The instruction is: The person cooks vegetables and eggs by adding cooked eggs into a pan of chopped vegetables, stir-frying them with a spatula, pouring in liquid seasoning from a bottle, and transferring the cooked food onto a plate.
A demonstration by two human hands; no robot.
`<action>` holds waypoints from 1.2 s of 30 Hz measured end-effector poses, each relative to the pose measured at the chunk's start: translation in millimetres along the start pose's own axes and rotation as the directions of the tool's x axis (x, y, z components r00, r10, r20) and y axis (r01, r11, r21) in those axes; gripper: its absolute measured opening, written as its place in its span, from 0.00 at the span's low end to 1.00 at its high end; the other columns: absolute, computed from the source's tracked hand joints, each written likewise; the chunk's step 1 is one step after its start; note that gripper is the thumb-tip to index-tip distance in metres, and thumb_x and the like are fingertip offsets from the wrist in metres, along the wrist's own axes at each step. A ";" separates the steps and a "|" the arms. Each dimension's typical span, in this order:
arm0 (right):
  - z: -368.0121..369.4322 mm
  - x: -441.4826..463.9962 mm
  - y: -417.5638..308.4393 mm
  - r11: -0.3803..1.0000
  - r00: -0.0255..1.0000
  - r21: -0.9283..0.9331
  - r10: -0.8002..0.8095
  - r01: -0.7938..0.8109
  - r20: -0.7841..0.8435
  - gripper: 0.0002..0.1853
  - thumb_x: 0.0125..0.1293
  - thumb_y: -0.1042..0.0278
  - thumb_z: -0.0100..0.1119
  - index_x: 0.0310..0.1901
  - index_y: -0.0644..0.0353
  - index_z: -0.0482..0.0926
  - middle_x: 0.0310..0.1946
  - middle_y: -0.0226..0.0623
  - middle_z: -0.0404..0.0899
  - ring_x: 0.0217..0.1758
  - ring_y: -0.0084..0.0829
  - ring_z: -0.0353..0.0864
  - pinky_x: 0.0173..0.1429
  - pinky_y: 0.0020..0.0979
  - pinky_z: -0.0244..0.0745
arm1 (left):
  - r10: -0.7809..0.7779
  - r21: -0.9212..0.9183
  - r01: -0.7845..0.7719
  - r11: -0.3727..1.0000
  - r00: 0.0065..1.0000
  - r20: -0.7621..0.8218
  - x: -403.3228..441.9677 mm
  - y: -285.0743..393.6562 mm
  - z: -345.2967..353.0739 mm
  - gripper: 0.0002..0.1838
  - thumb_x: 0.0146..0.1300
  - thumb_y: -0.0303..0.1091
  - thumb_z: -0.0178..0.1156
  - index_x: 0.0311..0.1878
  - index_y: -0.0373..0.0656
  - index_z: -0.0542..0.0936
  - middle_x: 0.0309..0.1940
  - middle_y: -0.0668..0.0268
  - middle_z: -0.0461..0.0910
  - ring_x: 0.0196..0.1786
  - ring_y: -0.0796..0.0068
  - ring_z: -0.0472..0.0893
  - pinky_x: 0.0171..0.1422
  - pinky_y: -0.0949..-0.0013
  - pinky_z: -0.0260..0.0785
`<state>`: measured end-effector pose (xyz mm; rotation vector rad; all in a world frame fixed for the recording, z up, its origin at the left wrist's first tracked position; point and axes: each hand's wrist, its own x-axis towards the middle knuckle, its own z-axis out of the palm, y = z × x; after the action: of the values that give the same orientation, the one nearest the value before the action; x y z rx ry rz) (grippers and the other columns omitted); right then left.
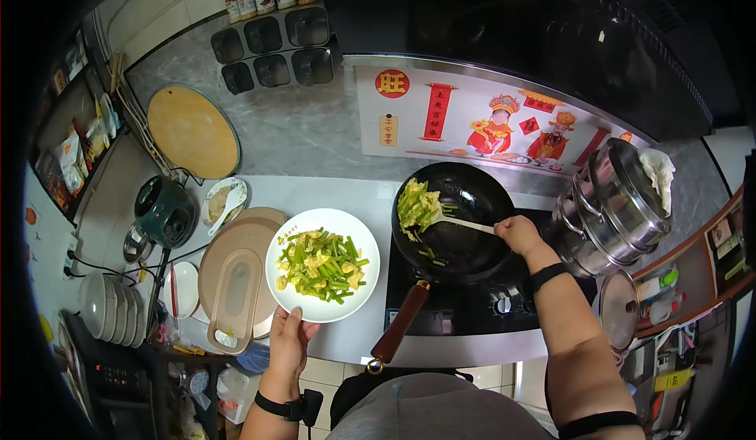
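Note:
My left hand (290, 339) grips the near rim of a white plate (365, 241), thumb on top. On the plate lie cut green stalks with yellow egg pieces (323, 265). A black wok (472, 243) with a wooden handle (400, 326) sits on the stove (465, 316) to the right of the plate. My right hand (518, 236) is closed on the handle of a light-coloured spatula (468, 224), whose head is at more green stalks and egg (419, 206) at the wok's left side. A few loose stalks lie lower in the wok.
Stacked steel pots (614, 208) stand right of the wok, with a glass lid (619, 311) below. Left of the plate are a beige lid (216, 271), a small bowl (224, 202), a green cooker (165, 210) and stacked bowls (110, 308). A range hood (504, 31) hangs above.

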<state>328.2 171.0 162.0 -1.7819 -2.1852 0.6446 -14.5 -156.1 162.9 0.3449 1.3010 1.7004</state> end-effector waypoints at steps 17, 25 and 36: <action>2.6 -19.4 -0.4 0.868 0.995 0.487 0.074 -0.094 0.061 0.15 0.61 0.60 0.59 0.32 0.66 0.83 0.15 0.28 0.71 0.19 0.20 0.67 0.27 0.26 0.63 | -0.029 0.040 0.027 0.999 0.999 0.043 12.1 2.4 12.2 0.16 0.67 0.35 0.48 0.58 0.46 0.66 0.43 0.69 0.78 0.37 0.82 0.80 0.39 0.79 0.74; -12.0 -44.6 7.6 0.830 0.987 0.535 0.120 -0.158 0.106 0.15 0.61 0.60 0.59 0.31 0.67 0.82 0.15 0.26 0.69 0.19 0.18 0.64 0.26 0.25 0.60 | -0.045 0.063 0.040 0.997 0.996 0.080 27.8 1.8 17.7 0.14 0.69 0.33 0.45 0.57 0.46 0.67 0.44 0.68 0.78 0.38 0.82 0.80 0.39 0.79 0.74; -70.5 -93.8 12.8 0.786 0.986 0.596 0.150 -0.165 0.076 0.11 0.61 0.67 0.57 0.37 0.67 0.82 0.17 0.24 0.71 0.19 0.15 0.64 0.24 0.21 0.58 | -0.104 0.168 0.079 0.983 0.984 0.145 73.7 -21.6 33.5 0.13 0.69 0.33 0.45 0.55 0.44 0.68 0.44 0.69 0.78 0.39 0.82 0.79 0.40 0.79 0.74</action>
<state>392.2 94.5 225.1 -1.6008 -1.5766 1.2423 -19.1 -77.1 135.3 0.4930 1.3230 1.4659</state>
